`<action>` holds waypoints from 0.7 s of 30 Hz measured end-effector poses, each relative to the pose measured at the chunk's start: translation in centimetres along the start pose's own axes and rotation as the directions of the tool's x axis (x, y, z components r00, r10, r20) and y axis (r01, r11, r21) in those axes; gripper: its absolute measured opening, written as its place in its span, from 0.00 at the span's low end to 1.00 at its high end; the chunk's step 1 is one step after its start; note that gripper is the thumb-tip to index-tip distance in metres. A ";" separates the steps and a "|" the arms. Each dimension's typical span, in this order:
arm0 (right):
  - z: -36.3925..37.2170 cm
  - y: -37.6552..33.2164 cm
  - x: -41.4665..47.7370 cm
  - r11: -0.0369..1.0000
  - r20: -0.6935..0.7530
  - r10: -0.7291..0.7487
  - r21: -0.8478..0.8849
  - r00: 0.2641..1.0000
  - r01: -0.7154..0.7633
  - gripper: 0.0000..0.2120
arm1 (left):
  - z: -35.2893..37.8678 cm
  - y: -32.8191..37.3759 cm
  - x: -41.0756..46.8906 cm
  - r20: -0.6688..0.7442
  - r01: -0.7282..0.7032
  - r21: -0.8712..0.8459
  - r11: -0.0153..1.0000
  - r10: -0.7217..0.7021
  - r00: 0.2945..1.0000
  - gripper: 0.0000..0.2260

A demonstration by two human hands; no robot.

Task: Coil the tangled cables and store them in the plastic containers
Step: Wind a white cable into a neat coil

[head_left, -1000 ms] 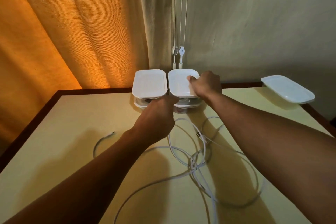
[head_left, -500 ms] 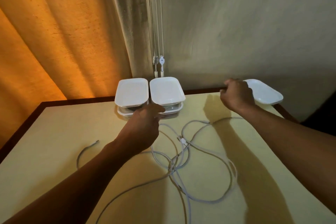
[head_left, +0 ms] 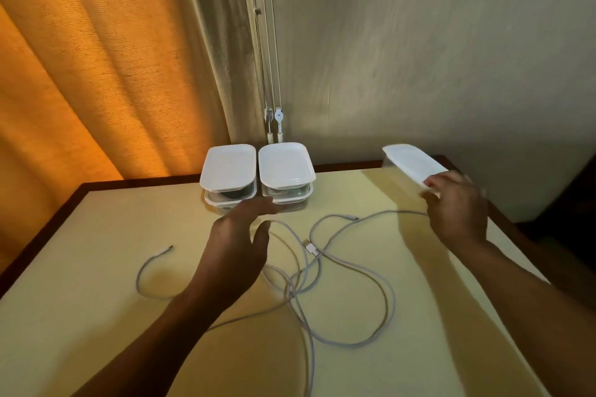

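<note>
So the whole thing is hinging on where the tangled cables [head_left: 322,271] are sitting: they're sprawling across the middle of the counter [head_left: 96,316], right between the two hands, with the knot of crossings lying just to the right of the left hand [head_left: 240,235]. That hand is hovering low over the nearest loops, its grip wide open, fingers stretched toward the two stacks of lidded containers [head_left: 229,167] at the back, holding nothing. The right hand [head_left: 458,206] is reaching well off to the far right corner, fingers landing on the near end of a spare white container [head_left: 409,161]. It's motion-blurred, so I can't tell if that grip is actually closing on it or just touching. The container's long axis is running diagonally, far end pointing back-left, near end pointing at the right hand. My guess is the left hand is going to do the cable grabbing, since it's way nearer, while the right is fetching the box.
</note>
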State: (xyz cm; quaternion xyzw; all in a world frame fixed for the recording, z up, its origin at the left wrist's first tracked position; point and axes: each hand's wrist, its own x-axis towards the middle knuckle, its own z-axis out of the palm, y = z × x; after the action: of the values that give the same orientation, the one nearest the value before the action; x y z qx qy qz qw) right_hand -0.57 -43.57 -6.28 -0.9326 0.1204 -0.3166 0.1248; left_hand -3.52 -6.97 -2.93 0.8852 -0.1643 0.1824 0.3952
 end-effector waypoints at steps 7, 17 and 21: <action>-10.0 -11.7 -8.5 0.814 -0.023 -0.284 0.522 0.958 0.254 0.11 | -6.1 4.9 -1.3 0.555 0.646 -0.722 0.247 -0.352 0.754 0.22; -12.9 -21.0 -18.7 0.757 0.274 -0.303 0.651 0.913 0.056 0.21 | -10.4 3.8 -12.5 0.436 0.506 -0.847 0.164 -0.330 0.837 0.18; -12.7 -24.8 -22.1 0.788 0.316 -0.320 0.612 0.893 0.066 0.27 | -10.0 3.8 -14.1 0.487 0.510 -0.859 -0.038 -0.365 0.793 0.31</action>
State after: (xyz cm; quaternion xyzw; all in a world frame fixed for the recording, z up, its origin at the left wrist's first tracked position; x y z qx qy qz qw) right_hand -21.93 -15.55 -1.24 -0.8999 -0.1098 -0.1503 0.3943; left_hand -19.53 0.30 -0.70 0.4184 0.0264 -0.1549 0.8946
